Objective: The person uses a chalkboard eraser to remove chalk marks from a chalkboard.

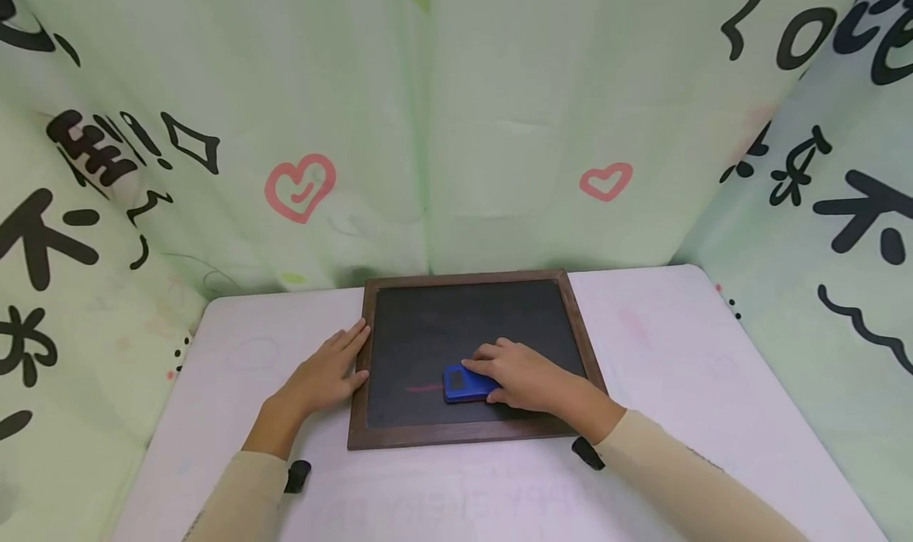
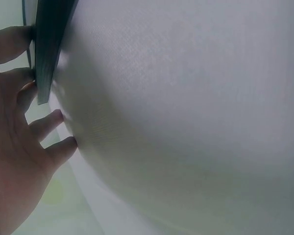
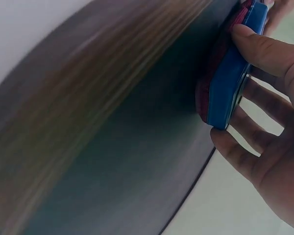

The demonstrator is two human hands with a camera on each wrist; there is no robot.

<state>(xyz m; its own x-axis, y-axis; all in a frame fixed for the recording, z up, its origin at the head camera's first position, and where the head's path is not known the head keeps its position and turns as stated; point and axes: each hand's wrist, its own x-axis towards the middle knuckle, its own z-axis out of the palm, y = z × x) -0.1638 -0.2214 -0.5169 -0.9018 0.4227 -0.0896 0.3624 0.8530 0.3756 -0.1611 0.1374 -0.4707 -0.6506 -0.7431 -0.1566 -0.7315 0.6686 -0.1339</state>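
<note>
A framed blackboard lies on the table with a short pink chalk line on its dark surface. My right hand grips a blue board eraser over the lower middle of the board, just right of the line. In the right wrist view the eraser shows a dark red felt side toward the board, with thumb and fingers round its blue body. My left hand rests with extended fingers against the left side of the wooden frame; the left wrist view shows its fingertips touching the frame's edge.
The white table extends on both sides of the board. Behind it and along both sides hangs a pale green cloth with hearts and black lettering. Dark wrist devices sit under both forearms.
</note>
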